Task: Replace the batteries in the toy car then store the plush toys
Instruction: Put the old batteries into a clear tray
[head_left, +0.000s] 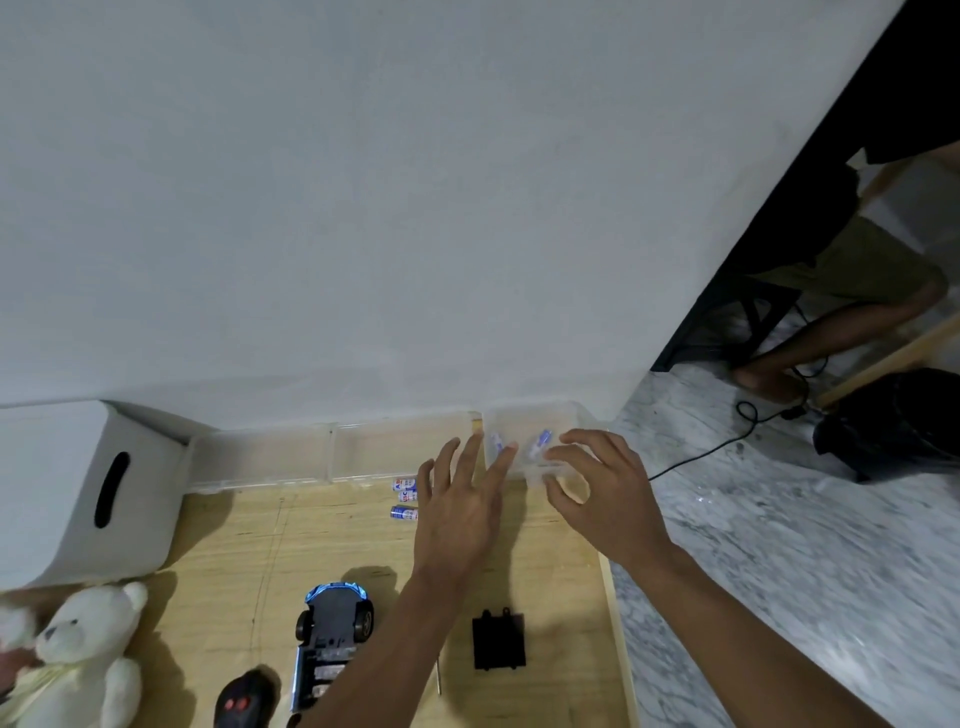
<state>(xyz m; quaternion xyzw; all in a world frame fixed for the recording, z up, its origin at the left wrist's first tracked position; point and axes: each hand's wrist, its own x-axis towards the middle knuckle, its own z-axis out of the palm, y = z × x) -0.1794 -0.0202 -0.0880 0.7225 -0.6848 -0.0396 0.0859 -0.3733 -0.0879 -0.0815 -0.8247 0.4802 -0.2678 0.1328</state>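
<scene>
- toy car (332, 642): i see it lying upside down on the wooden table (249, 561), near the bottom edge of view. its underside is dark, trimmed in bright blue at the rounded end, with black wheels on each side. the battery bay is uncovered, with pale cylinders in it; i cannot tell whether these are cells.
- battery cover (498, 640): flat black rectangle, lying on the table to the right of the car, apart from it. a thin screwdriver (438, 675) lies between them.
- loose batteries (405, 498): three white cells with blue and red print, lying side by side near the back of the table, just left of my left hand.
- clear box (540, 441): transparent plastic, at the back right corner against the wall, with two blue-and-white batteries (519, 442) inside.
- left hand (462, 514): open, fingers spread, extended toward the box; nothing gripped.
- right hand (602, 493): fingers curled at the box's front edge; motion blur keeps me from telling whether it grips the box.
- plush toy (83, 660): cream bear at the bottom left, beside a white storage bin (78, 493).
- remote control (244, 701): black with red buttons, just left of the car.
</scene>
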